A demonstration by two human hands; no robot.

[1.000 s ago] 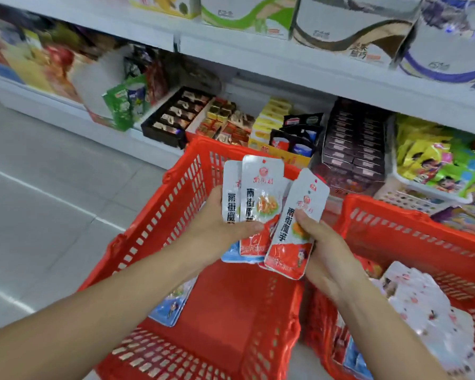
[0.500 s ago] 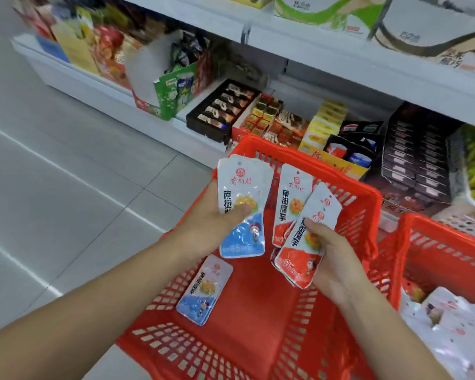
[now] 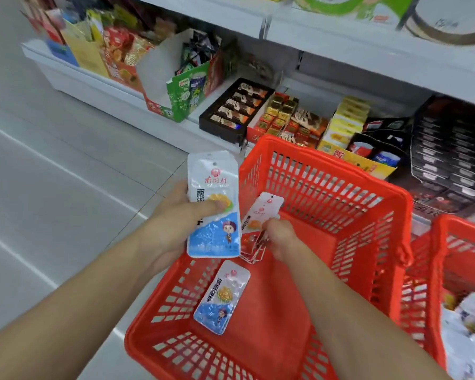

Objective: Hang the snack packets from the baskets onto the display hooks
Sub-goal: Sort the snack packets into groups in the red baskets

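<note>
Sorting by colour, left hand (image 3: 173, 223) grips blue packets (image 3: 213, 207) mid-frame; right hand (image 3: 281, 238) pinches red packets (image 3: 258, 223) (hooks unseen).

blue pkt (image 3: 217, 185): "南街村" in red | red pkts (image 3: 258, 215): txt blurred | rest unreadable

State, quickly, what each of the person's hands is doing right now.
Left hand: closed, holding a blue-and-white snack packet, thumb across its front.
Right hand: closed, pinching a bunch of red-and-white snack packets.
</note>
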